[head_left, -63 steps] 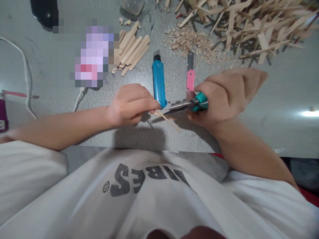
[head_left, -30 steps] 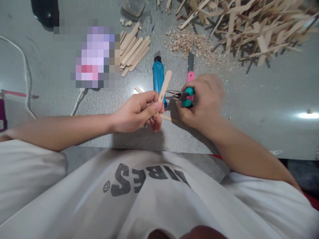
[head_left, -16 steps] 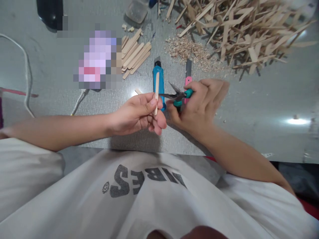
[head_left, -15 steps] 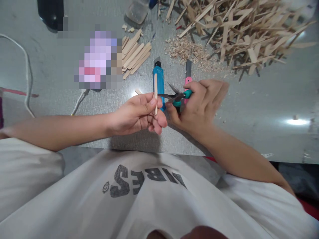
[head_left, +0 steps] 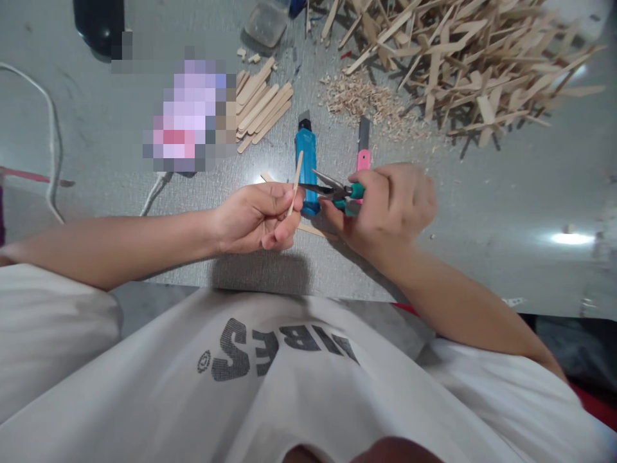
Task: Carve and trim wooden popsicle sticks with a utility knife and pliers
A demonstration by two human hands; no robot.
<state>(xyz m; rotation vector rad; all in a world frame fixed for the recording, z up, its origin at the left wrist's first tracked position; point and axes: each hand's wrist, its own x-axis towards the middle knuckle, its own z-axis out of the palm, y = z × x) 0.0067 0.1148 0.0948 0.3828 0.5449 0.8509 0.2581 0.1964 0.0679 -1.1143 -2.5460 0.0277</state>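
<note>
Between thumb and fingers, my left hand (head_left: pixel 263 215) pinches a wooden popsicle stick (head_left: pixel 297 172), tilted with its top leaning right. My right hand (head_left: pixel 390 206) is wrapped round the green handles of long-nose pliers (head_left: pixel 332 188). Their jaws are spread apart, and one tip points at the stick beside my left fingers; whether it touches cannot be made out. Under the jaws lies a blue box cutter (head_left: pixel 306 151) with its blade tip out. A pink cutter (head_left: pixel 363 145) with a long blade lies partly beneath my right hand. Another stick (head_left: pixel 313 229) lies on the table between my hands.
Flat sticks (head_left: pixel 265 106) lie grouped beyond my left hand, beside a blurred-out phone (head_left: pixel 190 116) on a white cable (head_left: pixel 55 141). Wood shavings (head_left: pixel 361 96) and a large heap of sticks (head_left: pixel 448 58) spread at the far right. A clear container (head_left: pixel 266 24) stands at the back.
My left hand has shifted slightly left, and its stick now tilts and shows its narrow edge. The pliers have moved a little left, their jaws somewhat closer together. The stick between my hands has come into view.
</note>
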